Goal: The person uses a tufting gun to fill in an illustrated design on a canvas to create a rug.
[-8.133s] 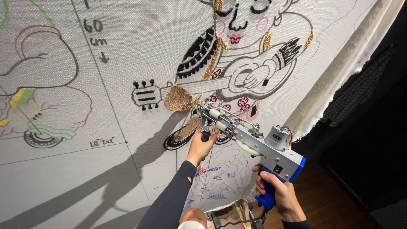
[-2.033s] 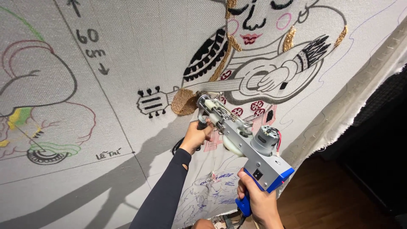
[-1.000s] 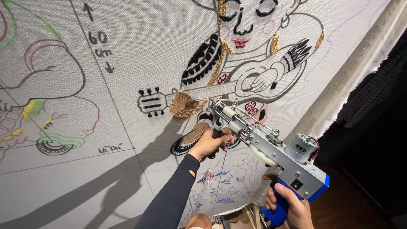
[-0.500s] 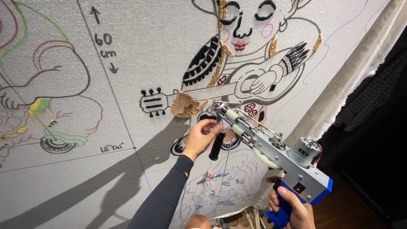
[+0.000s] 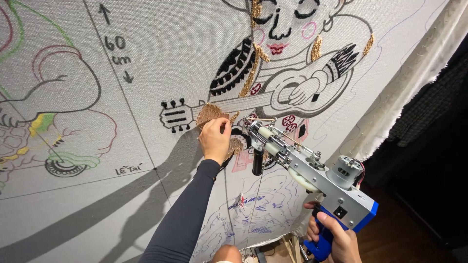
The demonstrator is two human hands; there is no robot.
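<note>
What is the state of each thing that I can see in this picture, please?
Left hand: fingers pressed flat on the brown tufted patch.
Right hand: closed around the blue handle.
Tufting gun: tip near the cloth.
Cloth: stretched, partly tufted.
Front grip: free, not held.

Single view, head-worn camera. Looks forward and slightly down along the person's own arms at an upright stretched cloth (image 5: 146, 204) that fills most of the frame. Close range: the cloth weave is readable. Frame is tilted, so the cloth's right edge (image 5: 404, 92) runs diagonally from upper right toward lower centre. Left hand (image 5: 214, 139) sits near frame centre, against the cloth. Right hand (image 5: 336, 236) is cut by the bottom edge, nearest the lens. Dark room (image 5: 434, 160) beyond the cloth, at right. No second view.
</note>
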